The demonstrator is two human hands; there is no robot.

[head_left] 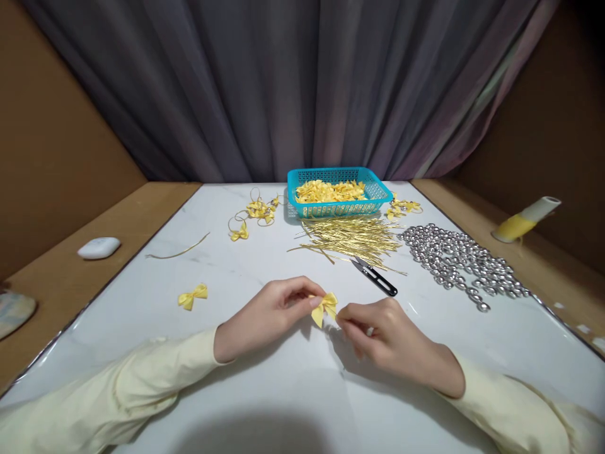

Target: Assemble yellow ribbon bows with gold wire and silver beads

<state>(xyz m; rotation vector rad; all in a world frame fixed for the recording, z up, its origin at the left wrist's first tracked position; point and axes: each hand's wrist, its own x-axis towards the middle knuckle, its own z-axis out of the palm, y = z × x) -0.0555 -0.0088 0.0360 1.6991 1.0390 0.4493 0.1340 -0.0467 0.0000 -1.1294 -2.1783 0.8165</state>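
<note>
My left hand (269,315) pinches a small yellow ribbon bow (325,307) just above the white table (265,391). My right hand (387,337) meets the bow from the right, fingertips pinched at its edge. Both hands rest low near the table's front middle. A second yellow bow (192,296) lies loose to the left of my left hand. Black thread snips (375,277) lie just beyond my right hand.
A teal basket (378,189) of yellow ribbon pieces stands at the back middle, with a heap of gold wire ties (354,238) in front. Silver bells (460,261) spread at the right. Finished bows on loops (258,211), one gold tie (179,252), a white case (99,248), a yellow spool (524,221).
</note>
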